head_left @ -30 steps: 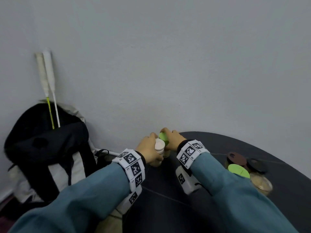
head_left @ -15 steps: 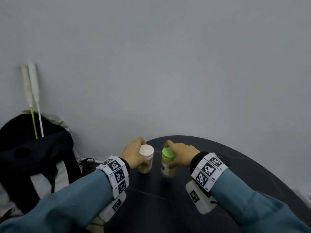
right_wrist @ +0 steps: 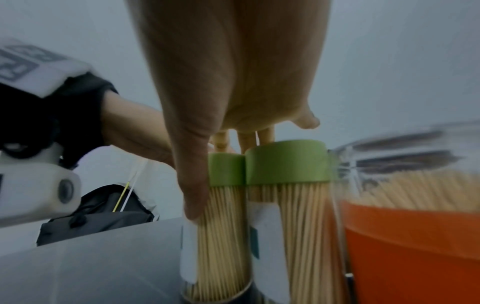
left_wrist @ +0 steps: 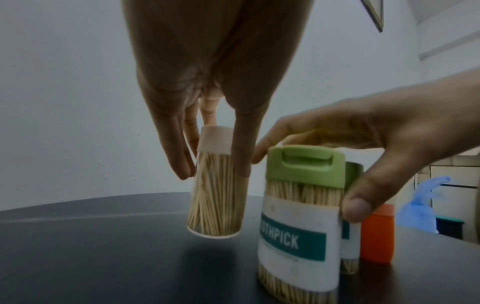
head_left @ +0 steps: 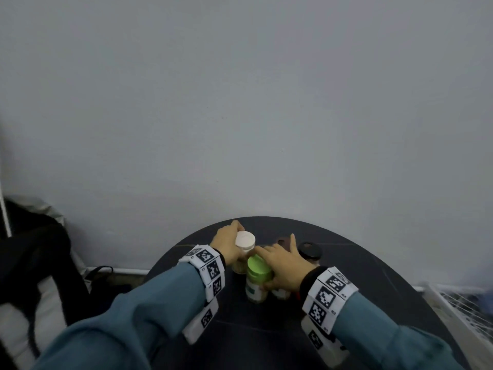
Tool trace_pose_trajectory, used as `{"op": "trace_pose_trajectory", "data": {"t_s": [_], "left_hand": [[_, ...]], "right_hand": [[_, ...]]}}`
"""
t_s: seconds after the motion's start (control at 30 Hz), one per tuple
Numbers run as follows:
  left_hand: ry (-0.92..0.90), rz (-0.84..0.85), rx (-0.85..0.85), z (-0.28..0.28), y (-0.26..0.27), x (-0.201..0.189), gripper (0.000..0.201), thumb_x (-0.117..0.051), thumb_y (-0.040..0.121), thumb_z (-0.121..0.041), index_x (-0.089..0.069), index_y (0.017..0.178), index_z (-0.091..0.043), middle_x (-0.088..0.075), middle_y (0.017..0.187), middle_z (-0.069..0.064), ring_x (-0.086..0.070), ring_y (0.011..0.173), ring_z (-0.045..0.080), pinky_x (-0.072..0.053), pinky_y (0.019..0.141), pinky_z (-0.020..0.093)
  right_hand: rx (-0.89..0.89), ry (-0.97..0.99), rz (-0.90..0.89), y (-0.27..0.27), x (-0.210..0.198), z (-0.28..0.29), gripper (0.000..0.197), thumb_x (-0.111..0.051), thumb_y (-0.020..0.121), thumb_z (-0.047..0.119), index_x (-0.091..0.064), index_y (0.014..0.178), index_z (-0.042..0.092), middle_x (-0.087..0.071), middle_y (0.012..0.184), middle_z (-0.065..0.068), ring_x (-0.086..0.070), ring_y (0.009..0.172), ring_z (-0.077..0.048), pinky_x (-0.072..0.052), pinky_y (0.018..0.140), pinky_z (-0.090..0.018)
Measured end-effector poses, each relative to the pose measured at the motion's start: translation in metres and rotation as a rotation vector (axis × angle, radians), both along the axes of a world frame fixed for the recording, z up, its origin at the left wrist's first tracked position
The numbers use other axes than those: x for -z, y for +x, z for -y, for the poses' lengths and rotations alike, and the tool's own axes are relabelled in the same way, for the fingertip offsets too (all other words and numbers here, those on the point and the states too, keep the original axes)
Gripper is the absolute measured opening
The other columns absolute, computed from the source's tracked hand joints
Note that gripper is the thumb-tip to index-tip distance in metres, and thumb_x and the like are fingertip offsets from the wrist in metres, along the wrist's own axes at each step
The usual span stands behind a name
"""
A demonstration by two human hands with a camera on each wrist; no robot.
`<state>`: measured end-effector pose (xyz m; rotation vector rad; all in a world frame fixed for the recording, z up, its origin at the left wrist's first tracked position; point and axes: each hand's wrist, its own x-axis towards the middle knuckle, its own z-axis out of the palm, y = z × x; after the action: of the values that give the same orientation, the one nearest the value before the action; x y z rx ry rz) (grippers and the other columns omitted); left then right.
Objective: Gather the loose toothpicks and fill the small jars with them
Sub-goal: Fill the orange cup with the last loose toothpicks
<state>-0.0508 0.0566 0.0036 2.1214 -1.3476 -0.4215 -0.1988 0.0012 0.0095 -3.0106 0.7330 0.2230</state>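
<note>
Green-lidded jar shifted beside second; right hand grips, toothpicks packed.

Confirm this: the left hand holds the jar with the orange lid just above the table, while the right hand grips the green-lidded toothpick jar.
Wrong on the lid colour. The left hand holds the pale pink-lidded jar, as the left wrist view shows. The rest stands: it hangs just above the table, and the right hand grips the green-lidded jar.
</note>
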Motion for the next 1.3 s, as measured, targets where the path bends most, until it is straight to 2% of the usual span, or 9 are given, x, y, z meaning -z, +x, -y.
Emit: {"op": "trace_pose_trajectory", "data": {"t_s": [0.13,0.27,0.43,0.5,0.6,0.77,0.97,1.17,1.3], "left_hand": [[0.060,-0.008,0.003,0.004,-0.004,0.006,0.059,-0.072,0.081,-0.023,-0.042,0.129,-0.007,-0.052,0.129,0.014,-0.050,0.119,0.027,-0.042,0.096,0.032],[0.144,-0.022,0.028,-0.003,-0.002,0.004,0.074,-0.068,0.082,-0.009,-0.027,0.143,-0.008,-0.039,0.143,0.014,-0.039,0.132,0.027,-0.035,0.105,0.030],[-0.018,-0.052,-0.047,-0.013,-0.010,-0.004,0.055,-0.048,0.092,-0.008,-0.029,0.144,-0.010,-0.033,0.146,0.014,-0.031,0.134,0.029,-0.028,0.110,0.036],[-0.005,-0.032,-0.041,-0.014,-0.024,-0.005,0.054,-0.047,0.095,-0.023,-0.027,0.145,-0.012,-0.028,0.149,0.013,-0.023,0.138,0.030,-0.025,0.110,0.036],[0.101,-0.026,-0.065,-0.009,-0.043,-0.001,0.066,-0.042,0.096,-0.043,-0.016,0.149,-0.015,-0.008,0.157,0.014,-0.003,0.144,0.030,-0.016,0.116,0.046],[0.107,-0.083,-0.137,-0.002,-0.056,0.011,0.072,-0.039,0.098,-0.043,0.000,0.151,-0.014,0.027,0.154,0.014,0.019,0.143,0.032,-0.009,0.116,0.048],[0.071,-0.125,-0.131,0.004,-0.062,0.026,0.063,-0.030,0.101,-0.040,0.000,0.151,-0.015,0.018,0.156,0.013,0.000,0.145,0.033,-0.019,0.114,0.043],[-0.014,-0.072,0.096,0.007,-0.046,0.030,0.050,-0.030,0.103,-0.032,-0.021,0.148,-0.013,-0.002,0.157,0.009,-0.014,0.144,0.028,-0.021,0.115,0.034],[-0.027,-0.061,0.158,0.012,-0.036,0.035,0.050,-0.031,0.102,-0.037,-0.023,0.148,-0.020,-0.012,0.155,0.003,-0.028,0.139,0.021,-0.027,0.109,0.028]], "right_hand": [[0.025,0.115,0.129,-0.012,-0.005,0.005,0.072,-0.066,0.082,0.032,-0.027,0.142,0.025,-0.036,0.142,0.003,-0.027,0.135,-0.017,0.008,0.107,-0.065],[0.140,0.228,0.312,-0.029,-0.015,0.018,0.054,-0.055,0.090,0.040,-0.033,0.138,0.027,-0.036,0.144,0.005,-0.030,0.135,-0.014,0.004,0.112,-0.058],[0.337,0.191,0.351,-0.040,-0.001,0.036,0.056,-0.035,0.097,0.047,-0.022,0.146,0.024,-0.020,0.154,0.001,-0.017,0.142,-0.018,-0.001,0.113,-0.055],[0.396,0.202,0.330,-0.038,0.007,0.037,0.062,-0.031,0.096,0.052,-0.014,0.149,0.025,-0.011,0.157,-0.001,-0.007,0.145,-0.020,0.000,0.114,-0.054],[0.450,0.237,0.311,-0.033,0.020,0.036,0.066,-0.028,0.094,0.057,-0.006,0.150,0.028,-0.002,0.158,-0.004,0.004,0.146,-0.020,-0.001,0.115,-0.053],[0.433,0.223,0.283,-0.032,0.030,0.036,0.067,-0.026,0.094,0.058,-0.005,0.150,0.028,0.001,0.158,-0.004,0.011,0.145,-0.019,-0.005,0.115,-0.052],[0.413,0.189,0.286,-0.033,0.031,0.036,0.064,-0.025,0.096,0.055,-0.005,0.150,0.025,-0.006,0.157,-0.003,0.007,0.145,-0.018,-0.010,0.115,-0.050],[0.404,0.181,0.301,-0.033,0.033,0.037,0.063,-0.025,0.096,0.054,-0.007,0.150,0.025,-0.009,0.156,-0.002,0.004,0.145,-0.018,-0.010,0.115,-0.049],[0.397,0.165,0.320,-0.033,0.035,0.038,0.063,-0.025,0.097,0.053,-0.009,0.150,0.024,-0.012,0.156,-0.001,0.002,0.145,-0.017,-0.011,0.115,-0.048]]}}
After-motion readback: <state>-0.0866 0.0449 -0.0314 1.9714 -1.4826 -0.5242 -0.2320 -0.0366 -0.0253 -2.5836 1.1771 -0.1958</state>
